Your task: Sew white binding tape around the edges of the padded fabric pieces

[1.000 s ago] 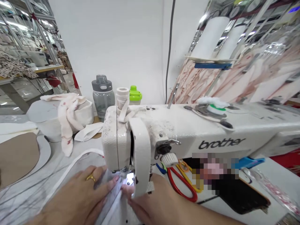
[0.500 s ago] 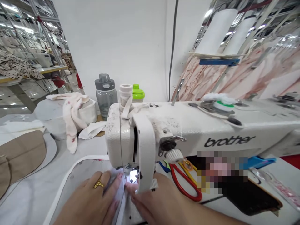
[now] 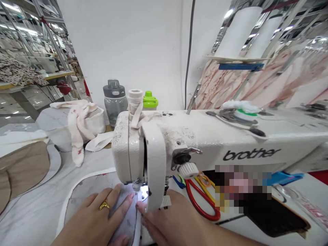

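My left hand (image 3: 94,213), with a gold ring, lies flat on a grey fabric piece (image 3: 89,184) with white edging (image 3: 61,213). Its fingers are spread and the index fingertip rests just left of the presser foot. My right hand (image 3: 169,215) is right of the needle area, partly hidden behind the sewing machine's (image 3: 128,147) white front guard. Its fingers are closed on the white edging strip along the fabric's right edge, close to the lit needle plate (image 3: 145,193). The needle itself is hard to make out.
Red-handled scissors (image 3: 201,201) and a black phone (image 3: 276,215) lie right of my right arm. Brown fabric pieces (image 3: 28,167) and a pale bundle with a strip (image 3: 77,126) are at left. A grey bottle (image 3: 115,102) stands behind the machine.
The fabric has shifted and turned slightly, its left edging now more curved. My left hand has slid a little left, its index finger farther from the others. My right hand stays nearly in place.
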### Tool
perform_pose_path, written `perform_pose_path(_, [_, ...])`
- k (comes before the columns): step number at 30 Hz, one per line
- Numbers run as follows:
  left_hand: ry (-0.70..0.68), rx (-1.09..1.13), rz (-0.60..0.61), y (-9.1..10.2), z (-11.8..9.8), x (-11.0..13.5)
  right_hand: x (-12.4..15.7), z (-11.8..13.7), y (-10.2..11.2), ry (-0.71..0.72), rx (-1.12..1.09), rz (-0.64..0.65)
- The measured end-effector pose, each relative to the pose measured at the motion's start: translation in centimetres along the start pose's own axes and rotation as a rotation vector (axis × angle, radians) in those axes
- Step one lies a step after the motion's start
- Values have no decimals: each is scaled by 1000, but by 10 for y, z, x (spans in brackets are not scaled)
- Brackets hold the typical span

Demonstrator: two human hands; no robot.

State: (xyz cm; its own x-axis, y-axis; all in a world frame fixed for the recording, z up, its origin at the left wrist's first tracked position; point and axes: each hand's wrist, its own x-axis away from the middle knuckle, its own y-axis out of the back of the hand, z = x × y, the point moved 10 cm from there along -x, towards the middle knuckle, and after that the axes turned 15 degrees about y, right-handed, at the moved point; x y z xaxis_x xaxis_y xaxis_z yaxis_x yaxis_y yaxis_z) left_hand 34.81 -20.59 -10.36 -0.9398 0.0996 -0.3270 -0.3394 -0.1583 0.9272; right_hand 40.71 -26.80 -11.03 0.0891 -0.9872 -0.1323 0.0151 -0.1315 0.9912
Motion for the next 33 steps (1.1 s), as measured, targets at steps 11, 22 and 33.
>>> perform_pose_path(11, [-15, 213, -36, 6, -4, -9, 3, 0, -9, 10, -6, -62])
perform_pose_path(22, [78, 343, -6, 2, 21, -14, 4, -3, -5, 21, -60, 28])
perform_pose_path(33, [240, 224, -158, 3, 22, -13, 0, -10, -14, -114, -181, 190])
